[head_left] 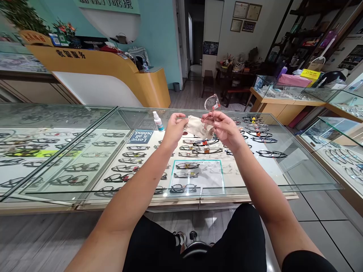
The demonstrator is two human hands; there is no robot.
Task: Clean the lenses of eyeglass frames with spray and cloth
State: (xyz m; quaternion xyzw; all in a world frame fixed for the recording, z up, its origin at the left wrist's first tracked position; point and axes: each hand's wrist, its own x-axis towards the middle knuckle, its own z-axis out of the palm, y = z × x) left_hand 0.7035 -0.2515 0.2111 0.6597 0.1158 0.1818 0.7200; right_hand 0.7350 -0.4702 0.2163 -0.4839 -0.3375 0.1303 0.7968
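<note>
Above the glass display case, my right hand grips a pair of clear-framed eyeglasses, held on end with one lens pointing up. Pinched in the fingers of my left hand is a cream-coloured cloth. The cloth stretches across to the lower part of the eyeglasses, and the fingers of my right hand partly hide where they meet. Left of my left hand, a small white spray bottle stands upright on the glass top.
The glass display case spans the front, with rows of eyeglasses inside and a blue sign. A wooden counter stands behind on the left. More display cases line the right side. A small bin sits on the floor.
</note>
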